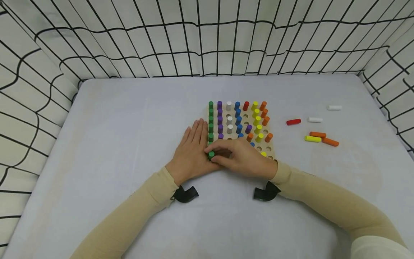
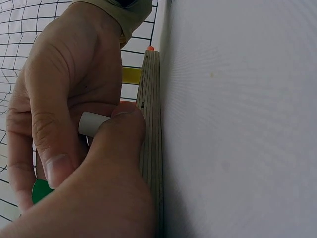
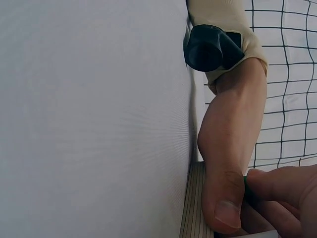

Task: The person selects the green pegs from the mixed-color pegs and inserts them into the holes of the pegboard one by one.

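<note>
On the white table lies a square wooden pegboard (image 1: pixel 263 144) with columns of coloured pegs. My left hand (image 1: pixel 191 155) lies along its left edge, fingers straight, thumb at the front edge. My right hand (image 1: pixel 243 157) reaches over the front of the board and pinches a green peg (image 1: pixel 211 154) at the front left corner, in line with the green column. Whether that peg is fully seated cannot be seen. The right hand hides part of the front rows. In the left wrist view, a white peg (image 2: pixel 93 124) shows behind the left thumb.
Right of the board lie loose pegs: a red one (image 1: pixel 293 122), two white ones (image 1: pixel 315 119), a yellow one (image 1: pixel 312 139) and two orange ones (image 1: pixel 330 142). Black wire mesh (image 1: pixel 200 54) borders the table's back and sides. A black curved piece (image 1: pixel 185 194) sits under the left wrist.
</note>
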`<action>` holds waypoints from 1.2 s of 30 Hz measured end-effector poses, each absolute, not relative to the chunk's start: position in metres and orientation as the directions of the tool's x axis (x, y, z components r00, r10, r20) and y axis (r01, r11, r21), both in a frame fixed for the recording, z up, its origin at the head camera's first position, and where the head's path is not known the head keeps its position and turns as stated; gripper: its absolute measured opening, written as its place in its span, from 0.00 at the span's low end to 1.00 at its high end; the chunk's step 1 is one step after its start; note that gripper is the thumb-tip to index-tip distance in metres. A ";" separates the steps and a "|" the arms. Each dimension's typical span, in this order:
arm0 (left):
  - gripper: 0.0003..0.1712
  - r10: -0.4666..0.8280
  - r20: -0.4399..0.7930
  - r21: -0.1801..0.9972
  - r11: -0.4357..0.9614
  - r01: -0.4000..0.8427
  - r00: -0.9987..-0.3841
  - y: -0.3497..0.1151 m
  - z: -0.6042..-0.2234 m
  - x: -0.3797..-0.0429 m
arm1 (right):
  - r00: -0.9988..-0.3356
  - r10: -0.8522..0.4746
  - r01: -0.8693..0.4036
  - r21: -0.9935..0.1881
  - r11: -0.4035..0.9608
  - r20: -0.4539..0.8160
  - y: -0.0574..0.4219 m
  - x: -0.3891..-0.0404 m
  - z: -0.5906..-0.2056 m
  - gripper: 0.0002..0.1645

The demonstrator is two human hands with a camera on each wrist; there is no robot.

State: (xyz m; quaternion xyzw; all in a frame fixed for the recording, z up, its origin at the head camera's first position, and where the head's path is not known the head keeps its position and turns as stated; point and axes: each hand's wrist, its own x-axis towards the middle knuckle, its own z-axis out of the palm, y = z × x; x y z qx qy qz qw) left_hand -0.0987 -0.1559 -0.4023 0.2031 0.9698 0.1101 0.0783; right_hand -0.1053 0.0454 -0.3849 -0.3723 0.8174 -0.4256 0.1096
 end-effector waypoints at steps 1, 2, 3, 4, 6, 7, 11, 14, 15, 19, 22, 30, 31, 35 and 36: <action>0.73 0.413 -0.104 0.242 0.893 0.379 -0.905 -0.156 -0.402 -0.099 | -0.700 -0.701 -0.515 -0.777 0.363 0.137 0.045 -0.105 -0.385 0.17; 0.73 0.414 -0.101 0.240 0.893 0.382 -0.905 -0.156 -0.402 -0.098 | -0.700 -0.701 -0.516 -0.775 0.365 0.136 0.045 -0.105 -0.384 0.17; 0.73 0.414 -0.101 0.240 0.893 0.382 -0.905 -0.155 -0.401 -0.098 | -0.701 -0.701 -0.516 -0.774 0.367 0.135 0.045 -0.105 -0.384 0.17; 0.73 0.413 -0.102 0.241 0.893 0.381 -0.905 -0.155 -0.401 -0.098 | -0.701 -0.701 -0.516 -0.773 0.368 0.134 0.045 -0.105 -0.384 0.17; 0.73 0.413 -0.104 0.246 0.892 0.379 -0.905 -0.155 -0.400 -0.098 | -0.701 -0.701 -0.517 -0.772 0.371 0.133 0.045 -0.104 -0.383 0.17; 0.73 0.413 -0.104 0.249 0.891 0.378 -0.905 -0.155 -0.400 -0.098 | -0.701 -0.701 -0.519 -0.770 0.371 0.135 0.046 -0.104 -0.383 0.17; 0.73 0.415 -0.099 0.256 0.889 0.380 -0.904 -0.154 -0.400 -0.097 | -0.701 -0.700 -0.522 -0.766 0.374 0.136 0.046 -0.105 -0.384 0.17; 0.73 0.420 -0.100 0.243 0.889 0.387 -0.902 -0.154 -0.400 -0.098 | -0.703 -0.699 -0.517 -0.769 0.375 0.132 0.046 -0.105 -0.385 0.17; 0.72 0.421 -0.101 0.238 0.890 0.389 -0.902 -0.154 -0.400 -0.098 | -0.704 -0.698 -0.515 -0.770 0.376 0.130 0.046 -0.105 -0.384 0.17; 0.72 0.422 -0.114 0.217 0.894 0.392 -0.899 -0.154 -0.400 -0.099 | -0.708 -0.695 -0.504 -0.776 0.379 0.121 0.046 -0.105 -0.383 0.18; 0.72 0.419 -0.126 0.212 0.897 0.388 -0.899 -0.153 -0.399 -0.099 | -0.712 -0.694 -0.493 -0.779 0.387 0.106 0.047 -0.104 -0.381 0.20; 0.72 0.414 -0.137 0.233 0.897 0.377 -0.900 -0.154 -0.401 -0.099 | -0.717 -0.692 -0.450 -0.814 0.367 0.084 0.050 -0.104 -0.375 0.23; 0.72 0.413 -0.139 0.232 0.897 0.375 -0.900 -0.154 -0.401 -0.099 | -0.716 -0.693 -0.447 -0.819 0.359 0.086 0.051 -0.104 -0.375 0.23; 0.73 0.410 -0.138 0.229 0.899 0.373 -0.902 -0.155 -0.401 -0.099 | -0.709 -0.700 -0.444 -0.826 0.348 0.086 0.052 -0.105 -0.373 0.23; 0.73 0.409 -0.137 0.228 0.900 0.373 -0.902 -0.155 -0.401 -0.099 | -0.707 -0.701 -0.446 -0.825 0.348 0.087 0.052 -0.105 -0.372 0.23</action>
